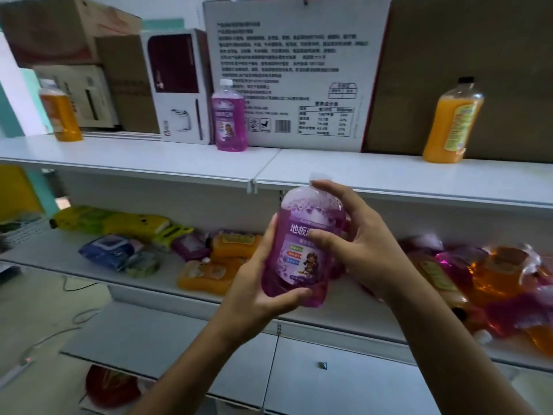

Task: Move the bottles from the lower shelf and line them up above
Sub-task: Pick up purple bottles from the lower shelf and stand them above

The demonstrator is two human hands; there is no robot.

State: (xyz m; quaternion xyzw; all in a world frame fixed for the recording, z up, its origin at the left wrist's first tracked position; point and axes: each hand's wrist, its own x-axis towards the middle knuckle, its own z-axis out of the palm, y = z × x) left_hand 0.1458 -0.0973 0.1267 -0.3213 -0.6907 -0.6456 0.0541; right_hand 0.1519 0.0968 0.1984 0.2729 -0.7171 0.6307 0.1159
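Observation:
I hold a purple bottle (299,250) upright in front of the shelves, just below the upper shelf's (389,172) front edge. My left hand (257,283) grips its lower body from the left, thumb under the base. My right hand (356,244) grips its right side, fingers curled over the label and neck. On the upper shelf stand another purple bottle (229,118) in the middle, an orange bottle (61,113) at far left and an orange bottle (453,122) at right. Several orange and pink bottles (493,283) lie on the lower shelf (167,277) at right.
Cardboard and white boxes (299,70) line the back of the upper shelf. Orange bottles (218,259), wipe packs (110,251) and yellow packages (113,223) lie on the lower shelf's left half. A lower white shelf (179,339) juts out beneath.

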